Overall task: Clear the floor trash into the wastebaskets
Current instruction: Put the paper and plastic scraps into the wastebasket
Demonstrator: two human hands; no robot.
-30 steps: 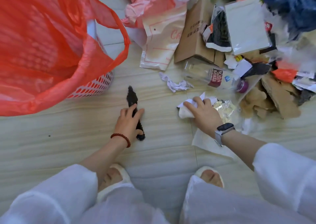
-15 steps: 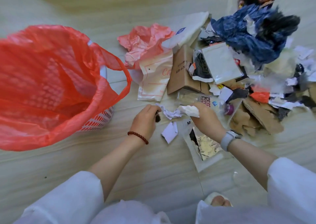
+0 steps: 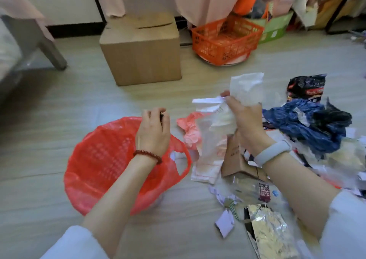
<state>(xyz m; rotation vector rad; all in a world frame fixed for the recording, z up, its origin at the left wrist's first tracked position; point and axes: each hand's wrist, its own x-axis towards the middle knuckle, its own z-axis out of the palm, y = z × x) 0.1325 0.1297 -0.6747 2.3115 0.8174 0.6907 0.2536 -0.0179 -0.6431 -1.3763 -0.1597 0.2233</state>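
A wastebasket lined with a red plastic bag is seen at the lower left of centre on the wooden floor, its mouth open toward the camera. The left hand is held over the far rim of the basket, with its fingers curled around a small dark object of which only the tip is visible; a red bead bracelet is worn on that wrist. The right hand is raised at the centre right of the frame and is closed around a bunch of white paper and clear plastic wrapping, which is held above the floor, apart from the basket. A pale wristband is worn on the right wrist. Loose trash is spread over the floor to the right of the basket: a crumpled pink bag, a folded piece of brown cardboard, a clear soda bottle lying on its side, a silver foil wrapper at the lower right, small white paper scraps and a crumpled blue wrapper at the right edge. A closed cardboard box is seen at the upper centre, and an orange plastic crate stands to its right
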